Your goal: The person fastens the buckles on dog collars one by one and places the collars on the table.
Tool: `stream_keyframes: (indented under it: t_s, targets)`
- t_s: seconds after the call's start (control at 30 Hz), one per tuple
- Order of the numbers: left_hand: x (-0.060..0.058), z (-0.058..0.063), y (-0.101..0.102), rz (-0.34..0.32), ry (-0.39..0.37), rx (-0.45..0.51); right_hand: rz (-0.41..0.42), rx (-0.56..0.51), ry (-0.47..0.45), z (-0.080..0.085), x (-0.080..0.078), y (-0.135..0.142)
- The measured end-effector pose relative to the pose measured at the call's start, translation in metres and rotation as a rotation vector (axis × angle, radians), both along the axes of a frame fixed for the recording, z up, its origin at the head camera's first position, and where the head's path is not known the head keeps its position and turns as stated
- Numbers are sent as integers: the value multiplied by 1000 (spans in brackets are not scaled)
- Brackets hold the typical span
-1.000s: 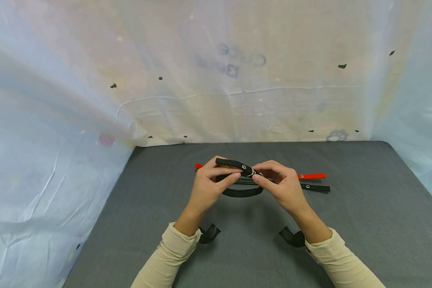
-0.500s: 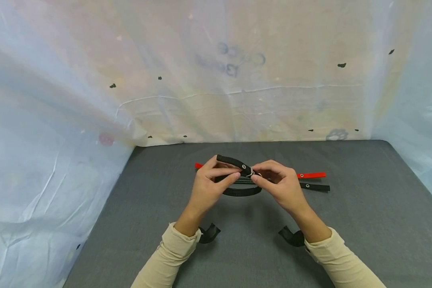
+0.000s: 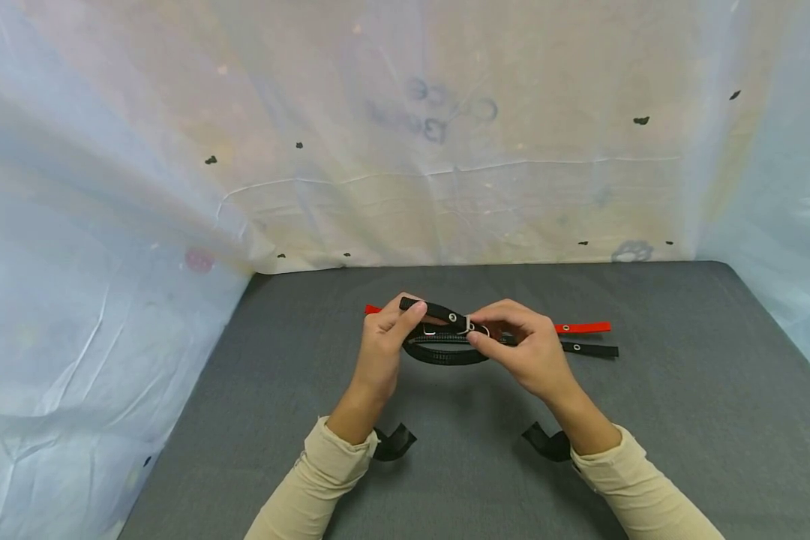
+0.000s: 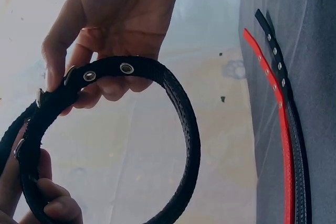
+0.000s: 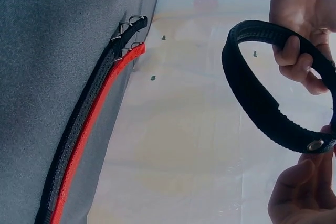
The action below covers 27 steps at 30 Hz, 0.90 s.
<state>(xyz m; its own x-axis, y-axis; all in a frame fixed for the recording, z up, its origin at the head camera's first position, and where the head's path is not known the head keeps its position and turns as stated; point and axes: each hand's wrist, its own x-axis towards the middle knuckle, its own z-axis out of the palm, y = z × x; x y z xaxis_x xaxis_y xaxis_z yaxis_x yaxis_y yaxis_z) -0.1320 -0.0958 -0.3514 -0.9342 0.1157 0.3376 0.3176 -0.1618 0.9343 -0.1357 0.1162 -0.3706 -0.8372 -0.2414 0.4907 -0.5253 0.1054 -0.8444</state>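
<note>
Both hands hold a black collar point(image 3: 445, 358), bent into a round loop above the table. My left hand point(image 3: 380, 349) pinches its strap end between thumb and fingers at the loop's left side. A metal eyelet point(image 3: 453, 318) shows on that strap between the hands. On the right, my right hand point(image 3: 529, 345) pinches the collar beside its metal buckle point(image 3: 469, 325). The left wrist view shows two eyelets on the loop, with the right hand point(image 4: 113, 24) at the top. In the right wrist view the left hand's fingers point(image 5: 294, 59) curl at the band.
Behind the hands, a red collar point(image 3: 583, 328) and another black collar point(image 3: 590, 351) lie side by side across the grey table point(image 3: 472, 465). Plastic sheeting point(image 3: 459, 210) hangs along the back and sides. Black straps point(image 3: 394, 442) stick out at both wrists.
My left hand has shifted slightly left, its thumb moving from near the buckle up onto the strap end. The collar's loop has moved slightly left; the right hand stays at the buckle.
</note>
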Motion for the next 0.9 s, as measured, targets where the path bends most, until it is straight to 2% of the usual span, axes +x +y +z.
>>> stream_keyframes:
  t_s: [0.27, 0.43, 0.7, 0.9]
  targets:
    - [0, 1, -2, -14, -49, 62, -15, 6, -5, 0, 0, -1]
    - [0, 1, -2, 2, -22, 36, -31, 22, -12, 1, 1, -1]
    - [-2, 0, -1, 5, 63, -32, -32, 19, 7, 0, 2, -1]
    - [-1, -2, -1, -10, 69, -52, -16, 8, 26, 1, 3, -2]
